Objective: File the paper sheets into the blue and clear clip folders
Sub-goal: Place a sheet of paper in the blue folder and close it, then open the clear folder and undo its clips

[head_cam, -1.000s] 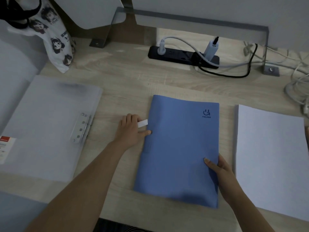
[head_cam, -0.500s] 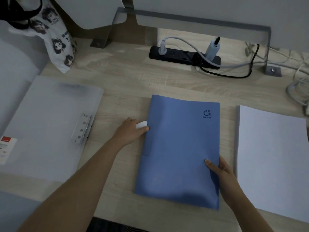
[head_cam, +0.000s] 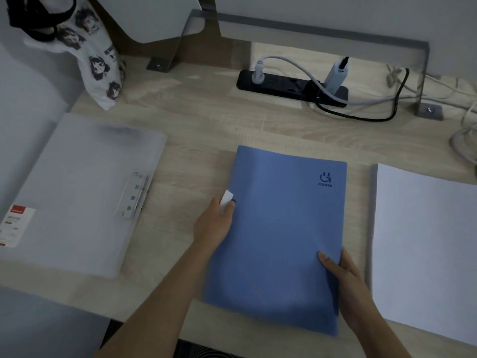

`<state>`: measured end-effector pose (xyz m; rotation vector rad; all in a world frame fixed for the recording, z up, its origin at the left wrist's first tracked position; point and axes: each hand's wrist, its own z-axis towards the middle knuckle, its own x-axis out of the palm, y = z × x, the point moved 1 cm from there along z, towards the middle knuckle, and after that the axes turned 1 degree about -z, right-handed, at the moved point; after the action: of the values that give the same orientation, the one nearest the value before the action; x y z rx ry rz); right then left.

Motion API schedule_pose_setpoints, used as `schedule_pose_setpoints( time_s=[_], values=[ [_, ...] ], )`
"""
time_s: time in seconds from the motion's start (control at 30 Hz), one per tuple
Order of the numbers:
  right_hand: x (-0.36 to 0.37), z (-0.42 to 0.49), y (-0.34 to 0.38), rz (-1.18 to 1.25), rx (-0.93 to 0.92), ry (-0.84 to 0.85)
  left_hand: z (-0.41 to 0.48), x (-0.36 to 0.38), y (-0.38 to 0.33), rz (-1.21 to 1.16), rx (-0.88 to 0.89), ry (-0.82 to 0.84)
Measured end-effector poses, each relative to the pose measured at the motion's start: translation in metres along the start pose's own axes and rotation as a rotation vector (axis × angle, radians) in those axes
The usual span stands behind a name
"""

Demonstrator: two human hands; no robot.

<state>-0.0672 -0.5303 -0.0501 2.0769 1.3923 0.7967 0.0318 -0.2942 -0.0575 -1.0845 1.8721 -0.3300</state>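
Note:
A closed blue clip folder point(head_cam: 281, 228) lies flat in the middle of the wooden desk. My left hand point(head_cam: 215, 223) rests at its left spine edge, fingers pinched on a small white tab point(head_cam: 226, 197) there. My right hand point(head_cam: 344, 277) grips the folder's lower right edge, thumb on top of the cover. A clear clip folder point(head_cam: 77, 192) lies closed to the left, its clip bar point(head_cam: 132, 196) along its right edge. A stack of white paper sheets point(head_cam: 423, 249) sits to the right of the blue folder.
A black power strip point(head_cam: 289, 87) with plugs and cables runs along the back of the desk point(head_cam: 206, 120). A printed fabric bag point(head_cam: 95, 55) stands at the back left. More cables point(head_cam: 462, 135) lie at the far right. A grey metal frame point(head_cam: 322, 34) spans the back.
My left hand has slid down along the blue folder's spine and curled around the white tab. The right hand has kept its hold on the lower right edge.

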Motion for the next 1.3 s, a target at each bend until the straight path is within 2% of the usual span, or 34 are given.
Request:
schedule_pose_setpoints(
  time_s=[0.17,0.3,0.5,0.67,0.8,0.93,1.07,1.13,1.2,1.3],
  values=[
    [0.007,-0.001,0.004,-0.004,-0.012,-0.003,0.002,0.002,0.013,-0.245,-0.070,0.031],
    [0.019,-0.004,0.000,-0.003,-0.035,-0.008,0.004,0.001,0.011,-0.324,-0.073,-0.004],
    [0.040,0.000,0.002,-0.013,-0.064,0.001,0.012,-0.012,0.010,-0.290,-0.045,-0.011],
    [0.075,0.021,0.017,-0.119,-0.113,0.015,0.030,-0.040,0.005,-0.239,0.087,-0.076],
    [0.098,0.045,0.022,-0.178,-0.121,-0.005,0.039,-0.059,0.009,-0.204,0.156,-0.044],
    [0.112,0.058,0.016,-0.417,-0.137,-0.052,0.038,-0.078,0.026,-0.125,0.181,-0.019],
    [0.120,0.051,0.018,-0.840,-0.267,-0.257,0.032,-0.113,0.049,-0.001,0.293,-0.194],
    [0.135,0.040,0.024,-0.906,-0.377,-0.354,0.031,-0.140,0.062,0.070,0.305,-0.318],
    [0.166,0.030,0.027,-0.880,-0.414,-0.269,0.034,-0.169,0.080,0.131,0.315,-0.422],
    [0.227,0.024,0.013,-0.872,-0.408,0.042,0.042,-0.212,0.110,0.261,0.201,-0.512]
  ],
)
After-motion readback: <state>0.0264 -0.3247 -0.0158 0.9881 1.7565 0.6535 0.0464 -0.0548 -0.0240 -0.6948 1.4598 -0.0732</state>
